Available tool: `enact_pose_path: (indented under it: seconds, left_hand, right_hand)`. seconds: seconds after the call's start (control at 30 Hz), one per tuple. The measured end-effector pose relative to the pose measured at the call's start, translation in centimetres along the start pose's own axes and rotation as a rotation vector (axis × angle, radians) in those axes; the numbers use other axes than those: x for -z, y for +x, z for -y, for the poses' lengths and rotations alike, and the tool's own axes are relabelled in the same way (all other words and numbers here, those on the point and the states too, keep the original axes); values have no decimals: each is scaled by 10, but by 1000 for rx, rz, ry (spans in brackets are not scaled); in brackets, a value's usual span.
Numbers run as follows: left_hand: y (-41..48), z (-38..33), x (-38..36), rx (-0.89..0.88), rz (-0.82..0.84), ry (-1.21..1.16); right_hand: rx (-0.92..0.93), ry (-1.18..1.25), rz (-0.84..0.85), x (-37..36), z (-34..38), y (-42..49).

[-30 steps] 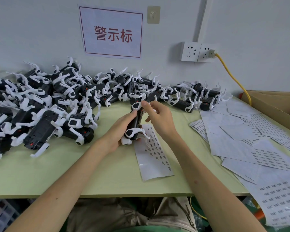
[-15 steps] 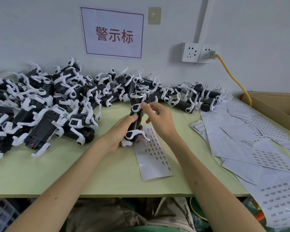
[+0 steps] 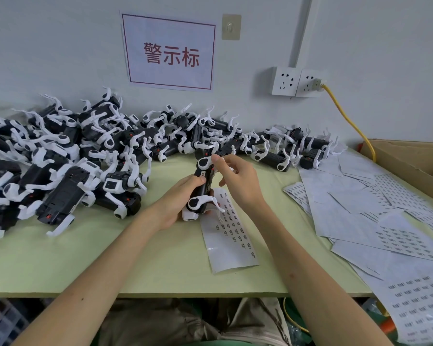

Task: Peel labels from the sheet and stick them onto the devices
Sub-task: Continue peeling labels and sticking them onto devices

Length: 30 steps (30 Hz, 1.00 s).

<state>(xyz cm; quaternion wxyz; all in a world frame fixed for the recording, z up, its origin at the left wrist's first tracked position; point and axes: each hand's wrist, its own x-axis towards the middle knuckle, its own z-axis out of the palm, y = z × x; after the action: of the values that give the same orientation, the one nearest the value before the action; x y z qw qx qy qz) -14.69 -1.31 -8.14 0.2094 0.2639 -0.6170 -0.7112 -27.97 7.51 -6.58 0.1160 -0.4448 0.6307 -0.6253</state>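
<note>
We note the left hand (image 3: 178, 198) wrapped round the lower half of a black plastic device with white curved limbs (image 3: 205, 186), held near upright just above the table, with the thumb pressed on its black side right below a small white label (image 3: 202, 174). The right hand (image 3: 238, 181) pinches the device's top white limb between thumb and forefinger. The white printed label sheet (image 3: 233, 245) lies flat on the pale green table (image 3: 110, 258) beneath both hands — top end hidden, print too small to read.
</note>
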Motion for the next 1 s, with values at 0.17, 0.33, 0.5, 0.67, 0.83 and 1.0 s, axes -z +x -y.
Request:
enact_pose_path:
  seconds: [0.17, 0.33, 0.5, 0.67, 0.83, 1.0]
  left_hand:
    - [-3, -1, 2, 68, 74, -44]
    - [-1, -2, 1, -8, 38, -93]
    - [1, 0, 0, -30, 19, -23]
    - [-2, -1, 1, -20, 36, -49]
    - [-1, 0, 3, -17, 67, -73]
    - [-1, -1, 4, 3, 69, -112]
  right_hand:
    - [-10, -13, 5, 1, -2, 1]
    - [12, 41, 78, 2, 2, -1]
    - [30, 42, 157, 4, 2, -2]
    - [35, 33, 155, 3, 1, -2]
    - [39, 36, 157, 4, -1, -1]
    - [8, 44, 212, 7, 1, -1]
